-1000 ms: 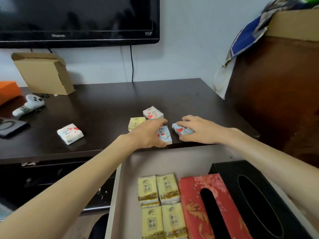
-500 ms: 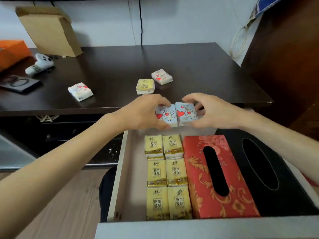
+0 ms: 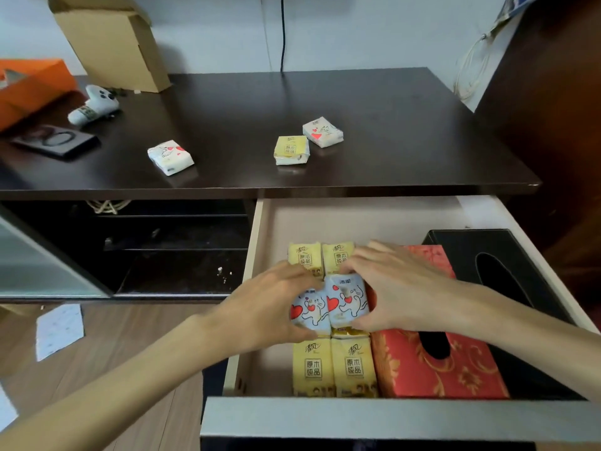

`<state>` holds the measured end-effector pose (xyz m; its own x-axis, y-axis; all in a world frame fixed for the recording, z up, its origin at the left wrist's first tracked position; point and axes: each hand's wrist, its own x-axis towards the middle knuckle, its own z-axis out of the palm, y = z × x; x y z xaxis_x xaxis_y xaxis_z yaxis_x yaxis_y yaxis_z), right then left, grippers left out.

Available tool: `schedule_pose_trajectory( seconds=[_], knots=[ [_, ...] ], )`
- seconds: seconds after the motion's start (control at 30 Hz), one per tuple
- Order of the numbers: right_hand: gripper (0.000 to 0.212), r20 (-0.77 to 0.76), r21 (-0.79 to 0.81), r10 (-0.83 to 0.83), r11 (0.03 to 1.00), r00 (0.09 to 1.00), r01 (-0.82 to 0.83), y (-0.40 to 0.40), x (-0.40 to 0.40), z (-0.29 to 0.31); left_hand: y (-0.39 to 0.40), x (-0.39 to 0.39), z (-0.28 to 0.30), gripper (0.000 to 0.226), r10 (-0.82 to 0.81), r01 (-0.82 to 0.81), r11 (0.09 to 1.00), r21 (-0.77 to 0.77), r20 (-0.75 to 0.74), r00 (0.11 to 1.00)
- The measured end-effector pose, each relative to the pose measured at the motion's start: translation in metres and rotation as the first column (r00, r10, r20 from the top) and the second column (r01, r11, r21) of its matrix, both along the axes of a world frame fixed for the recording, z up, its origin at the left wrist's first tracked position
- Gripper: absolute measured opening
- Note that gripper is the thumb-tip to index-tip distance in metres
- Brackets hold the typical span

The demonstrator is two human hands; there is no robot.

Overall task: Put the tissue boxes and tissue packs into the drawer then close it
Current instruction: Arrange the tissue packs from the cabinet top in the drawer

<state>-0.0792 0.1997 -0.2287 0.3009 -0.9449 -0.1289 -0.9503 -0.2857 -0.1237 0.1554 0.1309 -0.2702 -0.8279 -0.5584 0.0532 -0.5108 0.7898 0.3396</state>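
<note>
My left hand [image 3: 260,307] grips one heart-print tissue pack [image 3: 309,312] and my right hand [image 3: 396,288] grips a second one [image 3: 346,301]. Both packs are side by side, low over the yellow tissue packs [image 3: 335,367] inside the open drawer [image 3: 374,418]. A red tissue box [image 3: 432,369] and a black tissue box [image 3: 507,271] lie in the drawer to the right. On the dark tabletop [image 3: 374,125] remain two heart-print packs [image 3: 169,157] [image 3: 322,132] and one yellow pack [image 3: 291,150].
A cardboard box [image 3: 110,43], an orange box [image 3: 29,86], a white game controller [image 3: 94,104] and a dark flat device [image 3: 57,143] sit at the table's back left. A dark wooden cabinet [image 3: 553,109] stands to the right. A paper sheet [image 3: 58,330] lies on the floor.
Both hands lifted the two heart-print packs off the table's front edge and brought them down into the drawer, over the yellow packs. The view has tilted downward.
</note>
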Motion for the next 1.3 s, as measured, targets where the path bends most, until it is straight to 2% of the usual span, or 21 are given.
schedule_pose_trajectory(
  seconds=[0.4,0.57,0.63,0.73,0.87,0.97,1.07,1.2,1.3],
  knots=[
    [0.060,-0.274,0.052,-0.002,0.999,0.962,0.016,0.006,0.024,-0.005,0.005,-0.002,-0.016,0.077,-0.028,0.029,0.994,-0.109,0.013,1.000],
    [0.075,-0.321,0.094,0.000,0.995,0.947,0.032,0.003,0.034,-0.006,0.007,-0.002,-0.017,0.084,-0.022,0.022,0.992,-0.127,-0.002,1.000],
    [0.081,-0.265,0.111,0.000,0.993,0.964,0.030,0.000,0.031,0.002,0.006,0.000,-0.015,0.099,-0.004,0.005,0.993,-0.115,0.005,1.000],
    [0.076,-0.073,0.094,-0.060,0.993,0.996,0.066,-0.015,0.017,0.029,-0.004,0.005,0.004,0.115,0.033,-0.035,0.994,-0.104,-0.018,0.999],
    [0.049,0.148,-0.014,-0.186,0.982,0.971,0.190,-0.060,-0.005,0.069,-0.044,0.018,0.054,0.096,0.115,-0.134,0.983,-0.124,-0.147,0.982],
    [0.026,0.367,-0.032,-0.212,0.970,0.906,0.240,-0.108,-0.014,0.076,-0.089,0.027,0.085,0.073,0.207,-0.238,0.964,-0.120,-0.223,0.952],
    [0.018,0.435,-0.113,-0.213,0.951,0.875,0.288,-0.161,-0.009,0.065,-0.137,0.038,0.095,0.058,0.351,-0.391,0.911,-0.132,-0.248,0.903],
    [0.031,0.425,-0.241,-0.255,0.893,0.868,0.380,-0.226,-0.010,0.051,-0.196,0.068,0.092,0.057,0.594,-0.613,0.769,-0.180,-0.153,0.790],
    [0.040,0.427,-0.152,-0.369,0.871,0.826,0.467,-0.260,-0.017,0.045,-0.225,0.082,0.091,0.044,0.695,-0.688,0.718,-0.107,0.070,0.715]
  ],
)
